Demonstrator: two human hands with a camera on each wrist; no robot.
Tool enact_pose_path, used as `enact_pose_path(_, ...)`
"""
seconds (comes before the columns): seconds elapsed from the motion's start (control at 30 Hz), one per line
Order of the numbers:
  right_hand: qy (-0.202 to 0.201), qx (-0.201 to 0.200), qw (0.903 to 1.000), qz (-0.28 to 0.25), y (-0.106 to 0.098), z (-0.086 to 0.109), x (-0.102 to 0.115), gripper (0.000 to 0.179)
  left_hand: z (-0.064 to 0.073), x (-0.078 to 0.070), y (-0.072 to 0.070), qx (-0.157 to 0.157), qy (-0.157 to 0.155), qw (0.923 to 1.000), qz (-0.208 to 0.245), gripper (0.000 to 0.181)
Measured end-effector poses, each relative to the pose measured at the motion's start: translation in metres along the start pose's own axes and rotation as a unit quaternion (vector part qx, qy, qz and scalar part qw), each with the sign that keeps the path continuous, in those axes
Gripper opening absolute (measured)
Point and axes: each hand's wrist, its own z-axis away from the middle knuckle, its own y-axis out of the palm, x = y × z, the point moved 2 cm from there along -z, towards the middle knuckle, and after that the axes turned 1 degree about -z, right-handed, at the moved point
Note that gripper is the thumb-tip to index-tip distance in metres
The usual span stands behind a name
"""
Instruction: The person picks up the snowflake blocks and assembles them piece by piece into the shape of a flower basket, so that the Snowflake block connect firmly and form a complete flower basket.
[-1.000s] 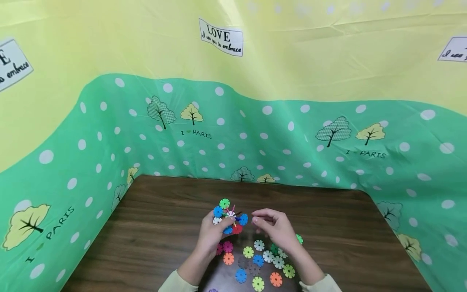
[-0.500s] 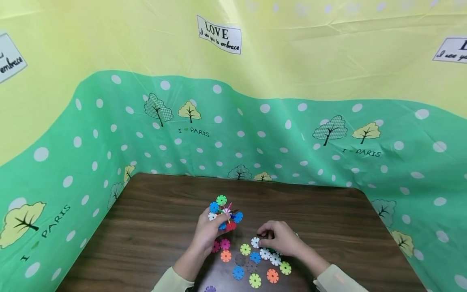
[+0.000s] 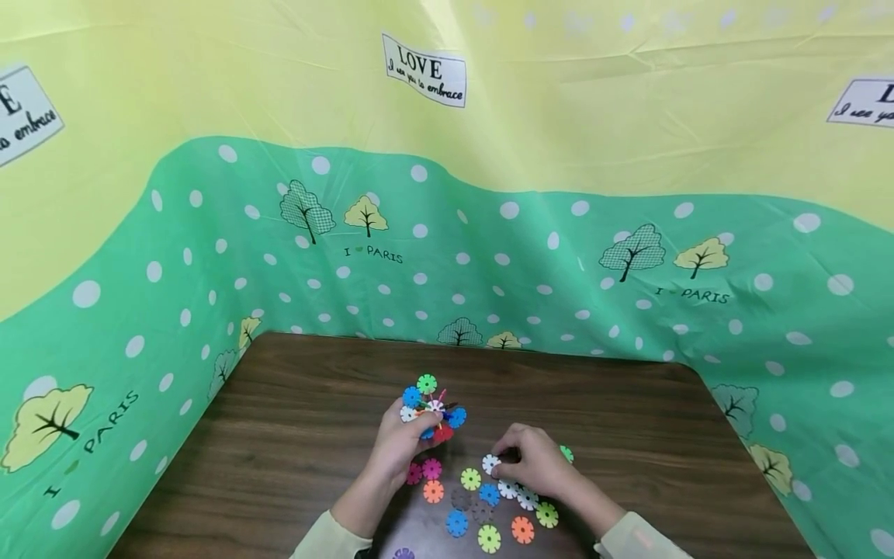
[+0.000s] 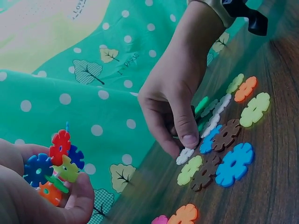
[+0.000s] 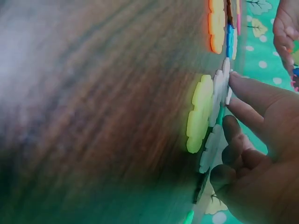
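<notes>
My left hand (image 3: 400,444) holds a cluster of interlocked plastic building discs (image 3: 436,407) above the table. Green, blue, white and red notched discs stick out around the cluster, and the palm hides part of it. My right hand (image 3: 535,461) is low over the loose pieces, its thumb and forefinger pinching a white notched disc (image 3: 490,464). Seen from the left wrist, the thumb and fingertip meet at the edge of that white disc (image 4: 185,156), which lies at the tabletop. Other white discs (image 3: 527,498) lie close beneath the right hand.
Loose notched discs are spread over the brown wooden table (image 3: 293,435) in front: blue (image 3: 457,523), orange (image 3: 522,530), yellow-green (image 3: 489,538), brown (image 3: 482,510) and pink (image 3: 431,469). A green and yellow printed curtain (image 3: 447,233) stands around the table's back and sides.
My right hand has come away from the cluster, down and toward the loose discs, and now pinches a white one. My left hand keeps the cluster, shifted slightly left.
</notes>
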Motion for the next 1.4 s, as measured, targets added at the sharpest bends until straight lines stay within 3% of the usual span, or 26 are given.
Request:
enact_pose_path(0.3,0.017,-0.005,0.9977,-0.065,-0.006,-0.008,-0.005,0.015,-0.002,0.002,0.001,0.001,-0.01,0.9999,-0.001,0.047)
enact_pose_path(0.43,0.017,-0.041,0.9937,-0.102,-0.016,-0.012,-0.002,0.011,-0.001,0.004,-0.001,0.004,-0.01,0.9999,-0.009,0.041)
enact_pose_path(0.67,0.018,-0.109,0.9741,-0.197,-0.033,-0.017,0.018,0.008,0.001,0.007,0.0,0.014,-0.009,0.9997,-0.02,0.039)
enact_pose_path(0.93,0.048,-0.158,0.9482,-0.271,-0.022,-0.012,0.033,0.009,0.001,0.011,0.004,0.022,-0.004,0.9994,-0.028,0.04)
enact_pose_path(1.2,0.055,-0.186,0.9316,-0.307,-0.013,-0.016,0.037,0.011,0.0,0.011,0.005,0.026,-0.001,0.9989,-0.038,0.043)
enact_pose_path(1.4,0.058,-0.188,0.9292,-0.313,-0.006,-0.02,0.038,0.011,0.002,0.008,0.003,0.023,0.021,0.9968,-0.073,0.043)
